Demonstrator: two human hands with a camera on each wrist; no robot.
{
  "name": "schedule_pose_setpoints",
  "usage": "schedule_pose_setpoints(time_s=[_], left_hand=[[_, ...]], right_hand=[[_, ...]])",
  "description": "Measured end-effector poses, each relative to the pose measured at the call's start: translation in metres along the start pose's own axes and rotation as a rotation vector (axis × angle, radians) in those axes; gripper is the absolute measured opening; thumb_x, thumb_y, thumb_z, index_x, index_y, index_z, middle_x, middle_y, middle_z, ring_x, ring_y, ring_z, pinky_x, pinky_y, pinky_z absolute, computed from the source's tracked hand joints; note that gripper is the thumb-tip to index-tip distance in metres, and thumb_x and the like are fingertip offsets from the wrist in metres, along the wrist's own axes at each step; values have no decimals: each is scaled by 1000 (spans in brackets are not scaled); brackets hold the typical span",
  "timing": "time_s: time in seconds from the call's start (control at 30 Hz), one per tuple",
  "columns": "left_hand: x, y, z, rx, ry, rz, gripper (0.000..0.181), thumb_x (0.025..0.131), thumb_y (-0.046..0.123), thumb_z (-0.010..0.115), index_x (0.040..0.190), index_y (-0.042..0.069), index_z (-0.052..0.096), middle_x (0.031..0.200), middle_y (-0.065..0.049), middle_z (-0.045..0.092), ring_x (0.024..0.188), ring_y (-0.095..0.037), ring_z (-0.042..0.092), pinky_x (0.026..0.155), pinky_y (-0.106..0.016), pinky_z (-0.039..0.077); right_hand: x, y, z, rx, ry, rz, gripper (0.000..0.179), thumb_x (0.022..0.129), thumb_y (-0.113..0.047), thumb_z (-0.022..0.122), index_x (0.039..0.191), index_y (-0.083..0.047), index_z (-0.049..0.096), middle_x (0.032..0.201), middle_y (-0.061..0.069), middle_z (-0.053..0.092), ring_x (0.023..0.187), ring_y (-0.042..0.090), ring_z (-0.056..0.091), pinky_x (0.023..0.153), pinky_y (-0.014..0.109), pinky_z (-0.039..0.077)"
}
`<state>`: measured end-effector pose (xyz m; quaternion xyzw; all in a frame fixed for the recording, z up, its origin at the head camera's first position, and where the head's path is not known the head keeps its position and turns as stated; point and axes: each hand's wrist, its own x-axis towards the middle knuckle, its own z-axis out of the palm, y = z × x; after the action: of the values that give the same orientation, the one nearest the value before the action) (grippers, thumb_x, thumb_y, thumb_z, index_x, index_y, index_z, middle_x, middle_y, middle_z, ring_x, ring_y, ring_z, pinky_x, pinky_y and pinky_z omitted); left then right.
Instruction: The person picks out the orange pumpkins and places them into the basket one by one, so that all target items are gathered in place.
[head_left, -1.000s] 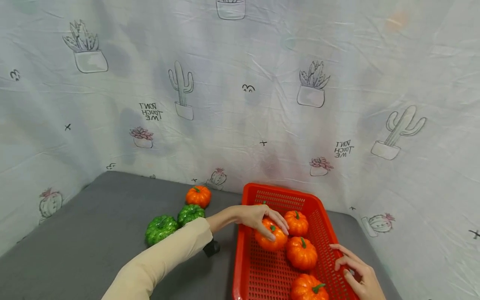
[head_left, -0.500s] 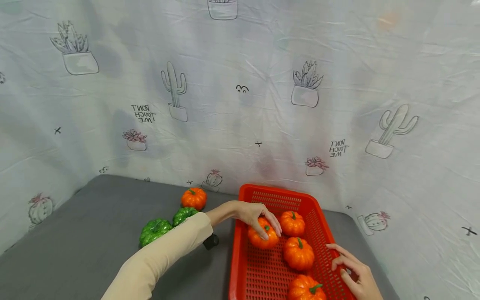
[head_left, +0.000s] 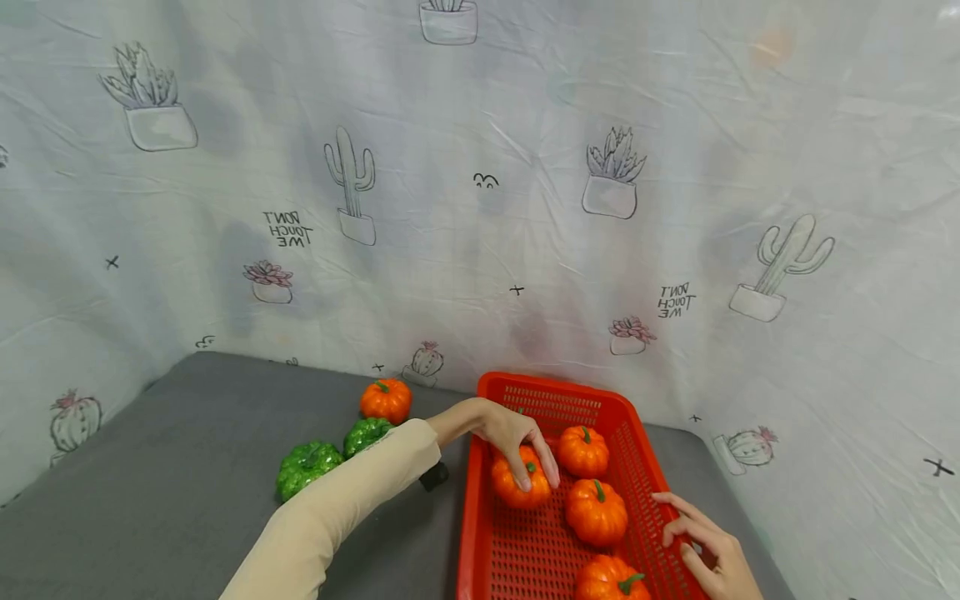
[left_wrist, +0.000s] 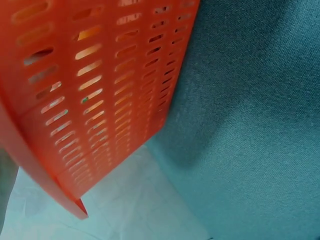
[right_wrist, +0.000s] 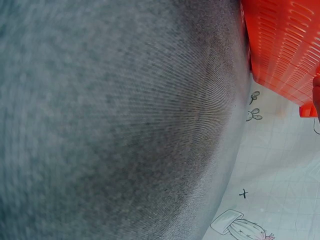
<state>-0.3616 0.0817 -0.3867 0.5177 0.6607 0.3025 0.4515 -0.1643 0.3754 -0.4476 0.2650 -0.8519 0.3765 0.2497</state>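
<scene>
In the head view my left hand point(head_left: 513, 437) reaches into the red plastic basket point(head_left: 471, 533) and holds an orange pumpkin point(head_left: 517, 483), thumb and fingers spread around its sides near the left wall. Two more orange pumpkins, one farther back point(head_left: 582, 452) and one mid-basket point(head_left: 597, 512), sit to its right. Another pumpkin point(head_left: 609, 581) lies at the front, cut by the frame edge. A stem shows behind my left hand, its pumpkin mostly hidden. My right hand point(head_left: 716, 550) rests over the basket's right rim with relaxed, bent fingers. The left wrist view shows the slotted basket wall point(left_wrist: 110, 95).
Left of the basket, two green pumpkins, one nearer point(head_left: 306, 468) and one partly behind the sleeve point(head_left: 366, 433), stand on the grey table point(head_left: 150, 517). An orange pumpkin point(head_left: 386, 401) stands behind them. A cactus-print cloth point(head_left: 450, 250) hangs behind the table.
My left hand has shifted slightly left with the orange pumpkin, towards the basket's left wall. The head view has turned slightly. My right hand stays at the rim.
</scene>
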Motion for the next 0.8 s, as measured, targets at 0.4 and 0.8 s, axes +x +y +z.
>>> schedule_pose_setpoints(time_s=[0.4, 0.8], left_hand=[[12, -2, 3, -48, -48, -122, 36, 81, -7, 72, 116, 2, 70, 119, 8, 64, 116, 1, 50, 97, -16, 39], [19, -6, 8, -50, -86, -164, 37, 79, -10, 72, 114, 0, 70, 116, 8, 65, 111, 1, 54, 89, -23, 49]], right_hand=[[-2, 0, -1, -17, -10, 20, 40, 81, 22, 48, 82, -16, 60, 126, -11, 56, 40, -1, 20, 37, 11, 25], [-2, -1, 0, -13, -5, 26, 38, 81, 22, 48, 82, -15, 61, 126, -9, 57, 40, -1, 20, 37, 11, 25]])
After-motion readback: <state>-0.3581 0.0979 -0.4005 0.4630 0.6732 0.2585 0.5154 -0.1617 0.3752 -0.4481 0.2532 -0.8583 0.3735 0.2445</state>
